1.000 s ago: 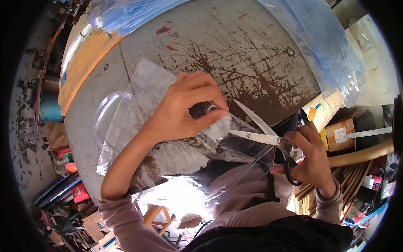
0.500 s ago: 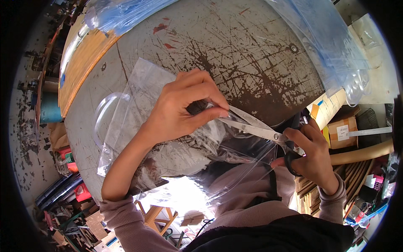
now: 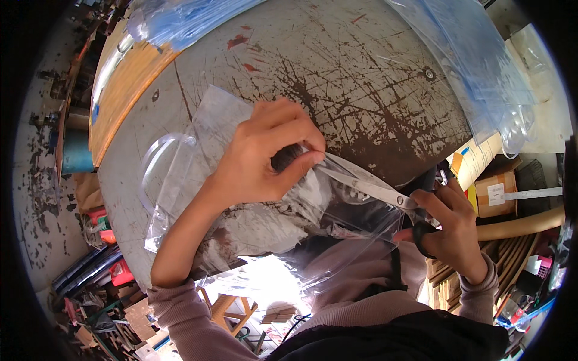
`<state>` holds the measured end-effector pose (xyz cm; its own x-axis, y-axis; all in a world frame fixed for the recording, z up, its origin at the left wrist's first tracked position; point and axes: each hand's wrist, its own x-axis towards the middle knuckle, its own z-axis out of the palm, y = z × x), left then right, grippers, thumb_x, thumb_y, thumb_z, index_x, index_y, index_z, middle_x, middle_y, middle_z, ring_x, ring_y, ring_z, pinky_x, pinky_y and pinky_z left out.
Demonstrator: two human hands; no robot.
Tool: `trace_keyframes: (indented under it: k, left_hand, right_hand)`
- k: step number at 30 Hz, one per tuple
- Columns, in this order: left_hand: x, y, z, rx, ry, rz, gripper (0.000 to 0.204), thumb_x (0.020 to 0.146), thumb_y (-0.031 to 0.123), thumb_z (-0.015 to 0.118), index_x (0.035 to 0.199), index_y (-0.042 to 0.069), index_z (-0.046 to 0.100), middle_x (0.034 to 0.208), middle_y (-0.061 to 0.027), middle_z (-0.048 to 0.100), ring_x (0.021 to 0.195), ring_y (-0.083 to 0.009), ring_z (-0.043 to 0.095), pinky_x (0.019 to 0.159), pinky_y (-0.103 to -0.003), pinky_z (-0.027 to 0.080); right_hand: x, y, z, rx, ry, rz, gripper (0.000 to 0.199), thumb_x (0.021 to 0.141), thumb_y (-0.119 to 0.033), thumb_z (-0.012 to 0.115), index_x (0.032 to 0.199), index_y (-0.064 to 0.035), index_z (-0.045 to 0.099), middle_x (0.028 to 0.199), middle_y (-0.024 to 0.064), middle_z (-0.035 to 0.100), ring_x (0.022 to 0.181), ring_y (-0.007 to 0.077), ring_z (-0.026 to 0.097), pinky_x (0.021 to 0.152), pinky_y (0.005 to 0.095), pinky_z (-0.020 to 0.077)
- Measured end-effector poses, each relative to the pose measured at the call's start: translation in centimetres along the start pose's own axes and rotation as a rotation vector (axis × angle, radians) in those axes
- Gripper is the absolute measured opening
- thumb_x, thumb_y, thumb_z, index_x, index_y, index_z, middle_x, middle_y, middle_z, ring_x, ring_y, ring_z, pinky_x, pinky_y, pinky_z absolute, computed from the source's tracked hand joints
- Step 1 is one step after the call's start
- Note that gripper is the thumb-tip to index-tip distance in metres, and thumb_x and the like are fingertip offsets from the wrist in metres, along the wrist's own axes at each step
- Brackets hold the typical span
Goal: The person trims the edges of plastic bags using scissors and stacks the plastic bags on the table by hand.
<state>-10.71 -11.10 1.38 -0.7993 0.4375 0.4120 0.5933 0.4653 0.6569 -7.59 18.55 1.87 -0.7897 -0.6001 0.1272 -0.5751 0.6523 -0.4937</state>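
Note:
My left hand [image 3: 268, 150] pinches the edge of a clear plastic bag [image 3: 208, 114] between thumb and forefinger, above the worn table. A looped clear handle [image 3: 155, 165] sticks out from the bag's left side. In my right hand [image 3: 448, 225] is a pair of scissors [image 3: 382, 191] with dark handles. The blades point left, their tips right at my left thumb and finger, and look nearly closed. Clear film hangs below the blades, over the table's near edge and in front of my lap. Exactly what lies between the blade tips is hidden by my fingers.
Stacked bluish clear plastic bags lie at the table's far left [image 3: 180, 24] and far right [image 3: 475, 54]. A wooden board [image 3: 129, 78] rests along the left edge. To the right, below the table, are a cardboard box [image 3: 497, 192] and wood strips [image 3: 512, 259].
The scissor blades have come closer together. Both hands stay nearly in place, while the whole view has shifted slightly.

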Motion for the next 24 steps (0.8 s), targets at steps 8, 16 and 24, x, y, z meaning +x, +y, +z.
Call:
trace_keyframes:
  k: [8, 16, 24]
  left_hand:
    - [-0.2, 0.4, 0.0, -0.006, -0.027, -0.042, 0.016, 0.064, 0.001, 0.072, 0.078, 0.007, 0.066, 0.079, -0.0052, 0.056, 0.075, -0.0201, 0.054, 0.071, -0.032, 0.039]
    - [0.7, 3.7, 1.1, 0.337, -0.131, 0.002, 0.019, 0.061, 0.009, 0.075, 0.077, 0.015, 0.066, 0.081, 0.0025, 0.056, 0.078, -0.0153, 0.051, 0.077, -0.035, 0.029]
    - [0.7, 3.4, 1.5, 0.546, -0.143, 0.108, 0.019, 0.060, 0.012, 0.070, 0.078, 0.016, 0.065, 0.080, 0.0078, 0.060, 0.075, -0.0120, 0.052, 0.075, -0.036, 0.027]
  right_hand:
    - [0.7, -0.9, 0.7, -0.049, 0.003, -0.025, 0.051, 0.051, -0.028, 0.083, 0.093, -0.0074, 0.062, 0.067, 0.0055, 0.043, 0.066, 0.0234, 0.043, 0.056, 0.0342, 0.0383]
    - [0.6, -1.5, 1.0, -0.136, -0.020, 0.000, 0.051, 0.054, -0.031, 0.081, 0.094, -0.0081, 0.061, 0.074, 0.0096, 0.043, 0.072, 0.0271, 0.045, 0.058, 0.0372, 0.0402]
    - [1.0, -2.4, -1.0, -0.010, -0.256, 0.081, 0.072, 0.053, -0.019, 0.078, 0.116, -0.0007, 0.048, 0.089, 0.0152, 0.042, 0.084, 0.0330, 0.045, 0.066, 0.0415, 0.0428]
